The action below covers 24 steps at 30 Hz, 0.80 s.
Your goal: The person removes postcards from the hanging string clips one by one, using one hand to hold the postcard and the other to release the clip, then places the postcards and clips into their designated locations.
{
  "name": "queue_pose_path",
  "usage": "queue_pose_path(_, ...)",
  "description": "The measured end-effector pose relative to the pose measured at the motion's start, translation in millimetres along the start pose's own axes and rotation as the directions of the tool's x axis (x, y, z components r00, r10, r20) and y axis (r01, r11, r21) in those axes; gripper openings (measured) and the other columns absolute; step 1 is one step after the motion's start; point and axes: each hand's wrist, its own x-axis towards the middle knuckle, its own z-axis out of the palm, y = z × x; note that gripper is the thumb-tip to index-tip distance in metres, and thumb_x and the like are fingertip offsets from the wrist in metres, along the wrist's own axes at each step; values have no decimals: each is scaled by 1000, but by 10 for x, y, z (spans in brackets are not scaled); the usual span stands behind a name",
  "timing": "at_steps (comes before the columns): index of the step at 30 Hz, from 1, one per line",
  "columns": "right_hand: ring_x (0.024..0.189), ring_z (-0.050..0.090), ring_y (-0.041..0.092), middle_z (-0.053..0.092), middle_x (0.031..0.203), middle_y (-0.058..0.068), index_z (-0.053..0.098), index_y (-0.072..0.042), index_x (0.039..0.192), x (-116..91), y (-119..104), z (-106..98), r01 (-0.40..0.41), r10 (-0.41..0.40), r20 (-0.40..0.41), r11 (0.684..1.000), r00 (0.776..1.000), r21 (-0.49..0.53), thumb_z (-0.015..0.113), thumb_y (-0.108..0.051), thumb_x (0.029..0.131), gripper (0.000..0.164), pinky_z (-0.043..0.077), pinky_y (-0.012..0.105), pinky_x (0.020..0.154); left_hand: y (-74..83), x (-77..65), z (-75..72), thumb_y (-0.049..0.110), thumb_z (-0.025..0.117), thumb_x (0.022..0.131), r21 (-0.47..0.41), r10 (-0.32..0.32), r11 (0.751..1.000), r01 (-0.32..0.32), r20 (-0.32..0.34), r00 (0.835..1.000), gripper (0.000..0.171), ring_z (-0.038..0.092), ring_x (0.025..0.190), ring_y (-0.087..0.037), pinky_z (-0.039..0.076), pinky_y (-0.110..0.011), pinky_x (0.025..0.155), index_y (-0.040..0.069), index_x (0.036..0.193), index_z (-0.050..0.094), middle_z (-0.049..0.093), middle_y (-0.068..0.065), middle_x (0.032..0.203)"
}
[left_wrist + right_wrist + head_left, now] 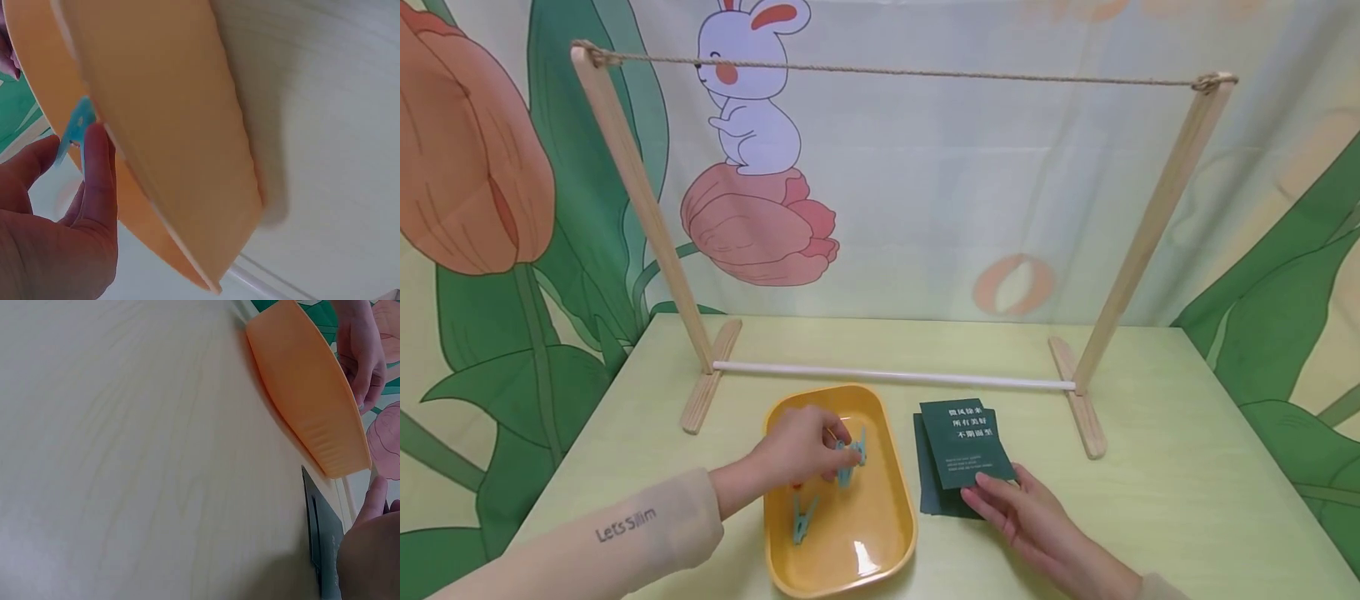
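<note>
My left hand [801,446] is over the yellow tray [880,567], pinching a light-blue clothespin [80,122] between thumb and finger. Close under those fingertips, more light blue shows in the head view; whether it is a second clothespin I cannot tell. Another blue clothespin [802,521] lies in the tray, and a bit of red is partly hidden below the hand. To the tray's right, my right hand [1026,517] holds the lower edge of a dark green card [958,446] with white writing. More dark green cards [928,492] lie beneath it.
Behind the tray stands a wooden frame with two posts [647,208] [1153,208]. A twine line [895,71] runs between their tops, and a white rod [887,375] joins their feet. A printed curtain [910,208] hangs behind the table [1187,467].
</note>
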Motion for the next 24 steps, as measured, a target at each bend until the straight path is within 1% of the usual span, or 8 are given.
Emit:
queue_pose_path(6, 110, 53, 31, 47, 125, 21, 26, -9, 135, -6, 14, -23, -15, 15, -6, 1000, 1000, 6, 67, -8, 86, 64, 39, 36, 94, -42, -41, 82, 27, 71, 83, 35, 36, 999, -38, 67, 997, 16, 58, 50, -16, 47, -28, 50, 14, 79, 63, 58, 2, 57)
queue_pose_path(10, 110, 54, 31, 47, 124, 21, 25, -9, 135, -5, 12, -35, -23, 23, -37, 1000, 999, 5, 67, -9, 87, 64, 40, 35, 93, -37, -59, 110, 25, 72, 82, 81, 64, 994, -72, 97, 993, 18, 53, 41, -13, 44, -26, 45, 16, 71, 61, 55, 2, 51)
queue_pose_path(13, 109, 54, 31, 48, 123, 21, 25, -9, 135, -5, 23, -50, -30, 30, -48, 1000, 998, 0, 65, -9, 88, 62, 40, 35, 93, -19, -63, 111, 24, 72, 82, 89, 47, 994, -58, 122, 991, 21, 52, 39, -15, 43, -26, 41, 15, 68, 60, 55, 0, 50)
queue_pose_path(17, 108, 55, 32, 49, 121, 22, 25, -7, 133, -9, 52, -71, -41, 42, -44, 999, 998, 5, 63, -9, 90, 58, 39, 35, 93, -10, -55, 110, 24, 73, 82, 129, 9, 991, -27, 135, 991, 25, 54, 41, -19, 45, -28, 43, 13, 64, 59, 54, 0, 50)
queue_pose_path(18, 108, 55, 32, 50, 121, 23, 25, -6, 133, -12, 59, -73, -43, 43, -44, 999, 998, 10, 62, -9, 90, 57, 39, 35, 93, -14, -52, 113, 24, 73, 82, 149, 1, 989, -22, 137, 991, 26, 54, 41, -19, 49, -29, 52, 13, 63, 59, 54, 1, 49)
queue_pose_path(19, 107, 55, 32, 50, 120, 23, 25, -6, 132, -15, 65, -77, -44, 45, -44, 999, 998, 14, 62, -9, 90, 57, 39, 35, 93, -20, -47, 117, 25, 73, 81, 164, -2, 986, -21, 139, 990, 27, 54, 40, -19, 49, -30, 54, 13, 62, 59, 52, 2, 48)
queue_pose_path(21, 108, 55, 33, 51, 119, 23, 24, -5, 132, -26, 71, -81, -52, 53, -47, 998, 997, 20, 63, -11, 90, 57, 40, 36, 93, -36, -38, 131, 25, 73, 82, 192, 8, 981, -36, 141, 990, 30, 52, 38, -16, 49, -31, 56, 13, 59, 57, 50, 3, 45)
queue_pose_path(24, 110, 53, 32, 51, 119, 23, 25, -3, 131, -51, 66, -85, -74, 75, -34, 997, 997, 31, 63, -15, 91, 57, 39, 36, 93, -63, -22, 157, 25, 71, 82, 234, 35, 970, -68, 143, 989, 36, 46, 33, -10, 44, -25, 49, 14, 53, 52, 44, 7, 41)
